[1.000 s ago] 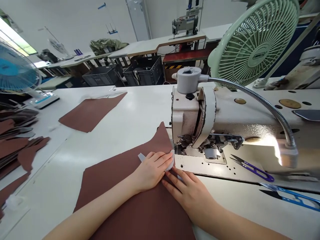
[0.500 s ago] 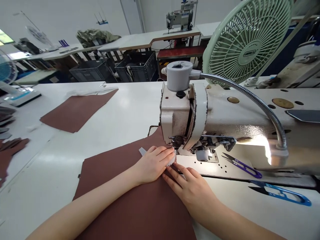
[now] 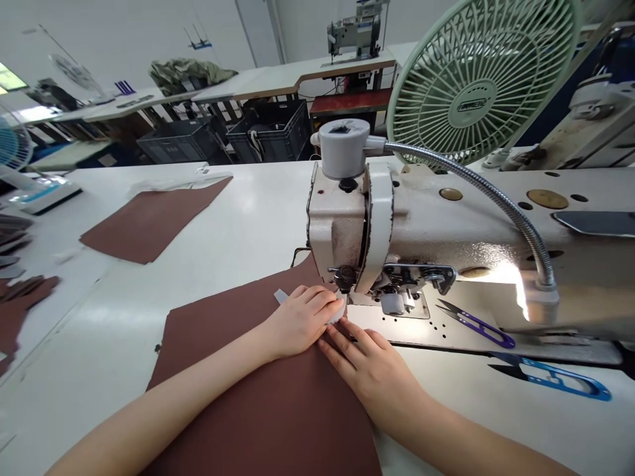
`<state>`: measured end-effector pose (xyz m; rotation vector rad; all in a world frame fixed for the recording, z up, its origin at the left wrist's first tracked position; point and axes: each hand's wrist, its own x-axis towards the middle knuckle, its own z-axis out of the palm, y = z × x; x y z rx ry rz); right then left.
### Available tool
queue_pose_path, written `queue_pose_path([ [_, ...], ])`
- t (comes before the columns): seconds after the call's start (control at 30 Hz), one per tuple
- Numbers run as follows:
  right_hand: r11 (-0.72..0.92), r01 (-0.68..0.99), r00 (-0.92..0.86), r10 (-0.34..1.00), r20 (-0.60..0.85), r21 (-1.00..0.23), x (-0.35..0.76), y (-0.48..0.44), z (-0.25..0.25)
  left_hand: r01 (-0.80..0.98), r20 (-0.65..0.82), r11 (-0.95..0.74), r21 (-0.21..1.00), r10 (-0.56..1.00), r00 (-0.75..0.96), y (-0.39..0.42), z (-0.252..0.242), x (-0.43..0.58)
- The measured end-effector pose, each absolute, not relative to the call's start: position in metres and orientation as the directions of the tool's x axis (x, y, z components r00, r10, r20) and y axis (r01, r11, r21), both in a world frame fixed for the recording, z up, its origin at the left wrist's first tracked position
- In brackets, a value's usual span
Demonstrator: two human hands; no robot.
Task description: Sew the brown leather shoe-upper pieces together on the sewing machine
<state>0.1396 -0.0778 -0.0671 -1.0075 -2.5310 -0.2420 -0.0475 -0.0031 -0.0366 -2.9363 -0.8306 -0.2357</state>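
A large brown leather panel [image 3: 248, 390] lies on the white table in front of a cream sewing machine [image 3: 397, 231]. My left hand [image 3: 300, 320] rests flat on the panel, fingers together, pressing a small white piece [image 3: 338, 311] at the panel's edge right beside the presser foot [image 3: 347, 281]. My right hand [image 3: 370, 367] lies flat next to it, fingers stretched toward the same white piece along the panel's right edge. A grey strip end [image 3: 280, 297] pokes out behind my left hand.
A purple thread snip [image 3: 479, 322] and a blue one [image 3: 553, 377] lie on the machine bed at right. A gooseneck lamp [image 3: 538, 294] and a green fan [image 3: 479, 79] stand over the machine. Another brown panel [image 3: 149, 221] lies far left, with stacked brown pieces [image 3: 20, 297] at the left edge.
Both hands have slid the panel's edge and white piece closer under the presser foot; the view has shifted slightly left.
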Motion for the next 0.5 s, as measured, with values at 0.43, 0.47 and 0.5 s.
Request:
queue_pose_path([
  [0.43, 0.852, 0.521, -0.832, 0.52, 0.191, -0.051, 0.147, -0.096, -0.037, 0.499, 0.174, -0.866, -0.014, 0.49, 0.854, -0.004, -0.035, -0.051],
  [0.47, 0.861, 0.506, -0.842, 0.505, 0.19, -0.048, 0.147, -0.097, -0.035, 0.493, 0.182, -0.87, -0.017, 0.482, 0.857, -0.004, -0.036, -0.05],
  [0.5, 0.868, 0.496, -0.848, 0.493, 0.197, -0.037, 0.147, -0.097, -0.033, 0.482, 0.194, -0.876, -0.014, 0.471, 0.861, -0.003, -0.036, -0.049],
])
